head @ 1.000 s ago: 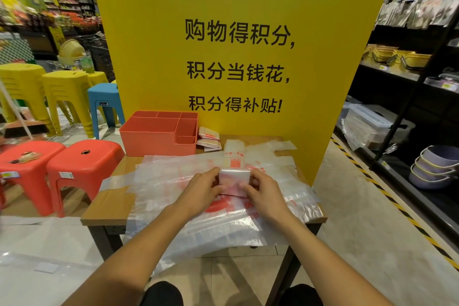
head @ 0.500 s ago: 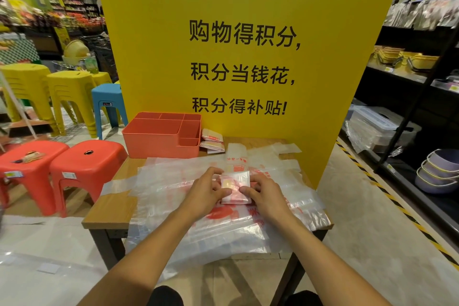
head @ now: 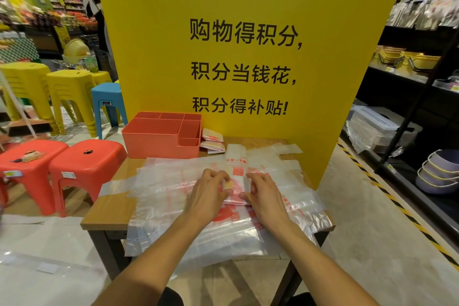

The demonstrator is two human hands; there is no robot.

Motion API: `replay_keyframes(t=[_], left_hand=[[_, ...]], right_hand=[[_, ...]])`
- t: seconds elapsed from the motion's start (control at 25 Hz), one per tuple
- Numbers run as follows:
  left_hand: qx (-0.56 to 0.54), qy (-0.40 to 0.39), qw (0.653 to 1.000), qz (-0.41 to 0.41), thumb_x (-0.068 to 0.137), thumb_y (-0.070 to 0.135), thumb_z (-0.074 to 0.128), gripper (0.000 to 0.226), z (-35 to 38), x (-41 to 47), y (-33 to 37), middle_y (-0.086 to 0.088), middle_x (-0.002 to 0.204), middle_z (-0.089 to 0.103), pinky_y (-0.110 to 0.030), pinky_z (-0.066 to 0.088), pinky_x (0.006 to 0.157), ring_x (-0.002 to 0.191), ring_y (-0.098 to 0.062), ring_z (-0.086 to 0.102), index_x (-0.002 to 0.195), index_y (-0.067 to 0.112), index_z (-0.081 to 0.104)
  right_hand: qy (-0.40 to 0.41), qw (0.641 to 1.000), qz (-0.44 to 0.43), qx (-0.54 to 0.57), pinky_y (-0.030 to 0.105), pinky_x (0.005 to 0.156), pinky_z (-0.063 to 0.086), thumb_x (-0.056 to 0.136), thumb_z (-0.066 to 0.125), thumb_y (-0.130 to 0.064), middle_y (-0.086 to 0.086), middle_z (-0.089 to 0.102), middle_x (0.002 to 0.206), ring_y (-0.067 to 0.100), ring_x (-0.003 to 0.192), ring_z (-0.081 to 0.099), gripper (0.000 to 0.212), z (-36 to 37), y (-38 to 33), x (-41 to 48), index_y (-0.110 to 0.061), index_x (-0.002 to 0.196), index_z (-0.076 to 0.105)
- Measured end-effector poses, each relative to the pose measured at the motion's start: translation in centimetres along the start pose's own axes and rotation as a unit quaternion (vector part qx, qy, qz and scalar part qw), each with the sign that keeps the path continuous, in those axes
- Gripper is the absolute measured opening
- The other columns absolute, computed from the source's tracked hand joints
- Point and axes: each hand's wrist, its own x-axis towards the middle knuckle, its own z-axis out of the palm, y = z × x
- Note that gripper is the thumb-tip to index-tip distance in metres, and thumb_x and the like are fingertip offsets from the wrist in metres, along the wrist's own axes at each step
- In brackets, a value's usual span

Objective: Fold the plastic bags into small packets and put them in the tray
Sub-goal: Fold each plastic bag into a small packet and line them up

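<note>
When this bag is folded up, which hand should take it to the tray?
Left, most likely. The tray sits at the far left of the table, on the side of the left hand; the right hand would have to reach across. Both grip the half-folded bag now.

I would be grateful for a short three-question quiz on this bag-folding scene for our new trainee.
1. True or false: the small folded packets lie inside the coral tray.
2. Which hands grip the half-folded bag? A) left only B) right only C) both
3. Fill in: the half-folded bag rests on a stack of flat plastic ____.
Key: 1 false, they lie beside it. 2 C: left hand and right hand. 3 bags.
</note>
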Motion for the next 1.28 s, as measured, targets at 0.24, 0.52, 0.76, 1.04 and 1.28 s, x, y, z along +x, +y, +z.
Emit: replay_keyframes(t=[0.24,0.52,0.76,1.04,1.28], left_hand=[[-0.014,-0.029,0.999,0.024,0.089,0.033,0.080,0.021,-0.3,-0.5,-0.6,0.014,0.120,0.054,-0.031,0.053,0.091,0.095,-0.007,0.060,0.109,0.030,0.079],[-0.051,-0.077,0.994,0.055,0.080,0.035,0.084,0.043,-0.7,-0.8,-1.2,0.019,0.145,0.053,-0.033,0.054,0.097,0.102,-0.007,0.062,0.122,0.033,0.075],[0.039,-0.088,0.991,0.093,0.080,0.031,0.072,0.043,-1.4,-0.3,-0.4,0.014,0.120,0.069,-0.032,0.052,0.094,0.105,-0.010,0.059,0.123,0.032,0.070],[0.093,-0.095,0.986,0.100,0.093,0.029,0.062,0.037,-1.6,0.1,0.0,0.005,0.111,0.063,-0.037,0.053,0.087,0.095,-0.011,0.050,0.130,0.030,0.060],[0.068,-0.085,0.989,0.098,0.110,0.045,0.036,0.021,-2.9,0.4,-0.5,0.004,0.109,0.059,-0.037,0.052,0.085,0.095,-0.016,0.059,0.129,0.040,0.045]], right_hand=[[-0.006,1.000,-0.013,-0.024,0.022,0.100,0.040,0.095,0.073,-0.028,-0.003,0.055,0.142,0.016,0.129,0.052,0.043,0.2,0.4,0.0,-0.017,0.136,0.066],[-0.039,0.999,-0.010,-0.009,0.042,0.103,0.053,0.100,0.065,-0.038,-0.010,0.062,0.142,0.019,0.124,0.062,0.042,0.0,0.5,-0.3,-0.028,0.141,0.062],[-0.075,0.996,-0.006,0.053,0.043,0.076,0.060,0.102,0.060,-0.042,-0.021,0.065,0.088,0.009,0.077,0.063,0.034,-0.9,0.0,-0.8,-0.030,0.134,0.064],[-0.183,0.983,-0.018,0.000,0.038,0.090,0.057,0.084,0.080,-0.046,-0.005,0.069,0.123,0.017,0.103,0.068,0.057,-2.4,-0.8,0.0,-0.025,0.133,0.060],[-0.144,0.988,-0.050,-0.008,0.031,0.072,0.052,0.097,0.061,-0.007,-0.006,0.069,0.096,0.016,0.079,0.065,0.028,-2.9,-1.1,0.5,-0.021,0.120,0.068]])
